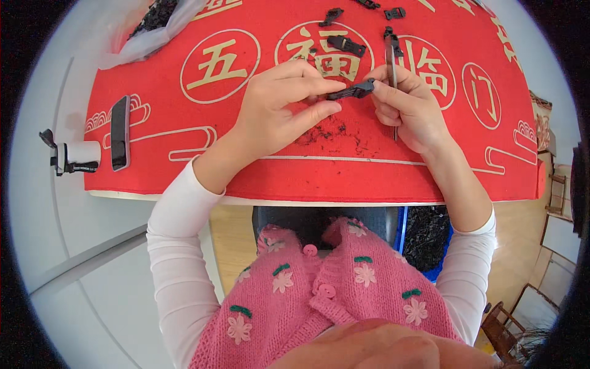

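Over the red cloth, a small black plastic buckle piece is held between my two hands. The fingers and thumb of my left hand close on its left end. My right hand touches its other end with the thumb and grips a slim metal, blade-like tool that stands nearly upright in the picture. Whether the tool's edge touches the piece, I cannot tell. Beyond my hands lie several black buckles, among them one in the middle and another farther back. Small black scraps are strewn below my hands.
A red cloth with gold characters covers the table. At left lie a phone and a white cylinder with black straps. A clear plastic bag of black bits sits far left. Below the table's edge, a blue crate holds black pieces.
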Motion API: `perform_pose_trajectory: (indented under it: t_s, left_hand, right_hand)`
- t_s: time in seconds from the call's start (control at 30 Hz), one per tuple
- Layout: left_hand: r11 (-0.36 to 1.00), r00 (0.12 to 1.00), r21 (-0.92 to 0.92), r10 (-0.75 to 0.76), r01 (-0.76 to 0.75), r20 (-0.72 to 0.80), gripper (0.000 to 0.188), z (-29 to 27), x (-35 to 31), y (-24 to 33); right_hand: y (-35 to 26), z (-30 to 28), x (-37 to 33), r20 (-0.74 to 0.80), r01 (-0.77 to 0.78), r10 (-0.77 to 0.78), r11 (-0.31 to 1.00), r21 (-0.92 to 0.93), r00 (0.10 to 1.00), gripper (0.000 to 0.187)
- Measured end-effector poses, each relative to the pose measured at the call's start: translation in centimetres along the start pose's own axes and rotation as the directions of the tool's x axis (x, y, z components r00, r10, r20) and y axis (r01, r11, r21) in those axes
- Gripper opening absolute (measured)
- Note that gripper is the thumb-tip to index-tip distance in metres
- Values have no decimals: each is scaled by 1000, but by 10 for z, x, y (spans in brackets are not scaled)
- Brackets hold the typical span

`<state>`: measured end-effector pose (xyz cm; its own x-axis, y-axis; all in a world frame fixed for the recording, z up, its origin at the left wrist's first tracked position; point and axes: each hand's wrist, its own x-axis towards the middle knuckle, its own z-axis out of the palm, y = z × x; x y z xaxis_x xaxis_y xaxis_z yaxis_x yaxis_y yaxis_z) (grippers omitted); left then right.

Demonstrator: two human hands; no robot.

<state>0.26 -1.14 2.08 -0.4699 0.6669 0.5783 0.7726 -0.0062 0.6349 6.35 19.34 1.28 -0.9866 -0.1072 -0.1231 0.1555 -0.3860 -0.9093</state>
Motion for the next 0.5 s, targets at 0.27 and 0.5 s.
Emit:
perform_pose_trajectory:
  t_s: [0.27,0.5]
  left_hand:
    - [862,936,-446,-328,240,-131,22,5,-3,2]
    - [735,860,-565,-503,375,-85,21,2,-2,3]
  right_hand:
    - [2,0,-1,40,-73,70,995,64,997,10]
    - [2,-1,-3,74,-95,90,993,73,993,10]
